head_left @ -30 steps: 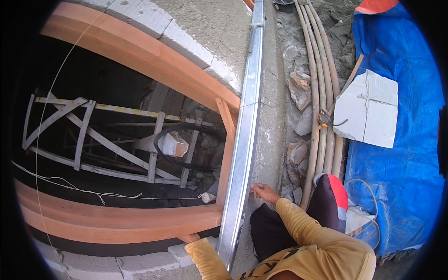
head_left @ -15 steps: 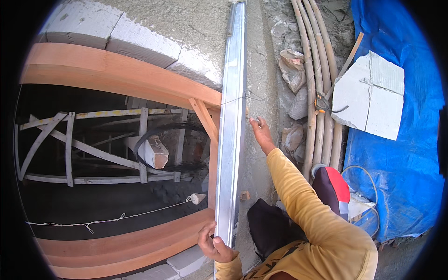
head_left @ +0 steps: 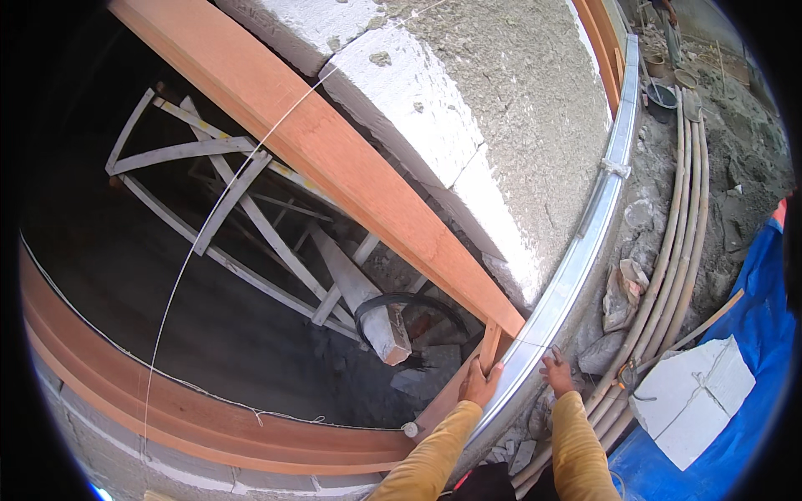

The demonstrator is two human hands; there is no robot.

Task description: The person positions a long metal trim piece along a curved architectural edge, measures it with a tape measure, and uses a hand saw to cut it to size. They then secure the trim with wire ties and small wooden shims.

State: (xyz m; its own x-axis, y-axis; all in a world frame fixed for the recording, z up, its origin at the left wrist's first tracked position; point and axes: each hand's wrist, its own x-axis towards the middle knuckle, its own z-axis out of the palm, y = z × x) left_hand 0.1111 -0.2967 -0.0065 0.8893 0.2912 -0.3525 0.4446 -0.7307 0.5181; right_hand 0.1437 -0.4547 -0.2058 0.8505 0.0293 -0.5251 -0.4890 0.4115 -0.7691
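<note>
A long silvery metal bar (head_left: 535,313) lies along the wall edge, curving through the view. My left hand (head_left: 479,386) is at its left side, thumb against the bar and fingers on the edge beside the timber frame. My right hand (head_left: 558,373) is just right of the bar, fingers bent. A thin dark wire (head_left: 532,343) crosses the bar from the timber corner and ends at my right fingertips. A short diagonal wooden brace (head_left: 489,346) sits in the corner of the reddish timber frame (head_left: 359,188), close to my left hand.
Pale blocks (head_left: 401,100) and rough mortar line the wall. Inside the frame are a wooden lattice (head_left: 225,200) and a coiled black cable (head_left: 363,313). Bamboo poles (head_left: 681,242), a white slab (head_left: 697,401) and blue tarp (head_left: 764,284) lie right. A white string (head_left: 196,238) crosses left.
My view has turned and shifted, showing more wall and a far person. My left hand has moved up along the bar to the timber corner; my right hand has come to the wire.
</note>
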